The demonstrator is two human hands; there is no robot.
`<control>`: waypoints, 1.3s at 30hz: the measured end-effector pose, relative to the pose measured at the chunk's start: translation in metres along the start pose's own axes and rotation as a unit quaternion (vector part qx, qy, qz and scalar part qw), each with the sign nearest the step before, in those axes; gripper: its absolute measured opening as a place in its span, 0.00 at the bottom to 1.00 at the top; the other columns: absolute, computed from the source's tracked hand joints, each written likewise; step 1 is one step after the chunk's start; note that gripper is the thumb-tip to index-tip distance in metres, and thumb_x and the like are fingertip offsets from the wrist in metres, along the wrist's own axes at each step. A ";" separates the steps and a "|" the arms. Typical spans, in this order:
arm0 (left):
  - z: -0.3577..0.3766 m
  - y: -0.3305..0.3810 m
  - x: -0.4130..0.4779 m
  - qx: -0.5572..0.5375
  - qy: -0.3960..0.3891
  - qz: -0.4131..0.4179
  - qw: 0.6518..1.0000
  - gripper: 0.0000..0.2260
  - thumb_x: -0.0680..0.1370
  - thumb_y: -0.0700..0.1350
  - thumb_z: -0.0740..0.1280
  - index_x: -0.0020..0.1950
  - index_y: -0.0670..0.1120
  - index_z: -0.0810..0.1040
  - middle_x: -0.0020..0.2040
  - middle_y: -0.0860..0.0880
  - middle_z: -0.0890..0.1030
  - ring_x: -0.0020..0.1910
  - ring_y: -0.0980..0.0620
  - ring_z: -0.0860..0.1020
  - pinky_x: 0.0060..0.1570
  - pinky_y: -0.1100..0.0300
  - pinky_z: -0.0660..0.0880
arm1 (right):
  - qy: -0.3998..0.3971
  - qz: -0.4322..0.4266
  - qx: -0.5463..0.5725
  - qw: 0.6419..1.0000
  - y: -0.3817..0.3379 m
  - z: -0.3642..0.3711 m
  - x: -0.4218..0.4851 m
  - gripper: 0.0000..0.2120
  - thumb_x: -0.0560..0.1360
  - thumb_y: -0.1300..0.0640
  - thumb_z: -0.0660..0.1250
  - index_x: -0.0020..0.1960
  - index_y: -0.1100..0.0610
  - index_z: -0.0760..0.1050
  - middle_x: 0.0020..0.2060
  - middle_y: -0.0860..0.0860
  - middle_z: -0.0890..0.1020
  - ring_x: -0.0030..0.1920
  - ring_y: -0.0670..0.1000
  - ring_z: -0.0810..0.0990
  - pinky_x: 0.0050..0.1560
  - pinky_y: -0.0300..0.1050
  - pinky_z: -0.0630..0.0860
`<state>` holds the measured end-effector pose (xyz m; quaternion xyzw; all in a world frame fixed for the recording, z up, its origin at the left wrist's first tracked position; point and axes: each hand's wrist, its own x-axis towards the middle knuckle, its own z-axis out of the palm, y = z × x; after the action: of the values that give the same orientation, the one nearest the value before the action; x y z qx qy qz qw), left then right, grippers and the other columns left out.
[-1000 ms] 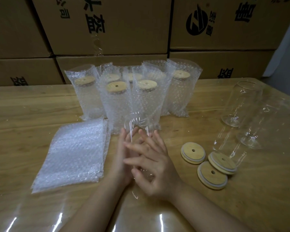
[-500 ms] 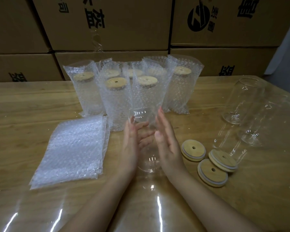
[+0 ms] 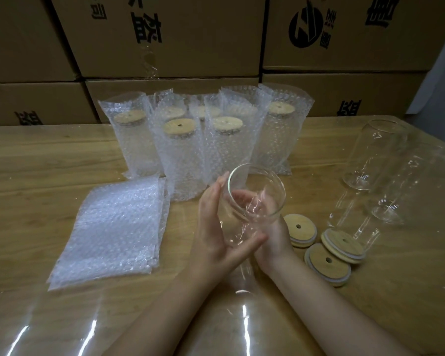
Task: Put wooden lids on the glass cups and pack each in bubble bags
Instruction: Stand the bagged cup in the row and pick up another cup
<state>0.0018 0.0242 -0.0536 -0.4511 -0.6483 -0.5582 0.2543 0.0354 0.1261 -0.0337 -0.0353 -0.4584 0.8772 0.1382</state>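
Fingers [image 3: 214,199] of left hand [image 3: 212,236] and right hand [image 3: 274,238] hold smooth cylindrical glass cup [image 3: 251,210].

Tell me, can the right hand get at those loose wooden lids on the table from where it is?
Probably yes. The three wooden lids lie just right of the right hand with nothing between. But it shares the glass cup with the left hand, so it must let go first.

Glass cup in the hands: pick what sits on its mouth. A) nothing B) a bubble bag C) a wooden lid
A: the glass cup, held by the left hand and right hand, shows a bare rim; the loose lids lie on the table.
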 end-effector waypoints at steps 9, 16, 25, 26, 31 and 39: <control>-0.007 -0.004 0.004 0.036 -0.005 0.056 0.998 0.41 0.76 0.56 0.69 0.78 0.54 0.44 0.79 0.54 0.54 0.76 0.47 0.59 0.72 0.58 0.60 | -0.018 0.123 -0.046 0.991 0.000 -0.010 0.005 0.22 0.70 0.46 0.63 0.56 0.60 0.76 0.43 0.59 0.84 0.44 0.56 0.84 0.48 0.53 0.78; -0.010 -0.012 0.002 0.056 -0.017 0.017 0.998 0.43 0.76 0.54 0.70 0.78 0.56 0.41 0.77 0.43 0.54 0.74 0.35 0.62 0.70 0.40 0.63 | 0.096 0.074 -0.108 0.987 0.012 -0.013 0.010 0.10 0.80 0.58 0.59 0.52 0.58 0.79 0.43 0.56 0.86 0.49 0.56 0.84 0.46 0.48 0.81; -0.012 -0.006 0.002 0.045 -0.070 -0.055 0.995 0.48 0.68 0.57 0.75 0.77 0.60 0.47 0.69 0.45 0.71 0.69 0.46 0.71 0.67 0.46 0.69 | 0.079 0.025 0.015 0.996 0.006 -0.006 0.000 0.09 0.63 0.52 0.71 0.40 0.54 0.85 0.42 0.52 0.84 0.47 0.51 0.81 0.54 0.46 0.75; -0.011 -0.004 0.002 0.030 -0.070 -0.076 0.994 0.48 0.66 0.58 0.76 0.77 0.63 0.48 0.68 0.50 0.73 0.67 0.49 0.73 0.65 0.45 0.70 | 0.061 0.024 0.014 0.998 0.006 -0.005 -0.001 0.10 0.64 0.50 0.70 0.41 0.53 0.85 0.43 0.51 0.85 0.48 0.50 0.82 0.52 0.45 0.76; -0.011 0.003 0.010 0.083 -0.044 -0.009 0.996 0.40 0.71 0.62 0.70 0.77 0.59 0.52 0.66 0.57 0.70 0.67 0.68 0.65 0.64 0.72 0.63 | 0.018 0.051 0.074 0.996 -0.001 -0.003 -0.002 0.22 0.76 0.44 0.56 0.47 0.54 0.85 0.48 0.52 0.85 0.48 0.46 0.83 0.47 0.41 0.79; -0.021 0.002 0.017 0.304 -0.113 0.079 0.943 0.37 0.69 0.58 0.74 0.72 0.49 0.62 0.58 0.37 0.78 0.51 0.42 0.80 0.46 0.52 0.77 | 0.030 0.059 0.195 0.978 -0.018 -0.011 0.000 0.21 0.75 0.45 0.58 0.54 0.61 0.79 0.59 0.58 0.81 0.60 0.55 0.76 0.70 0.52 0.62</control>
<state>-0.0083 0.0095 -0.0330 -0.4625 -0.7737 -0.2582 0.3476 0.0409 0.1445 -0.0248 -0.0608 -0.2709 0.9551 0.1039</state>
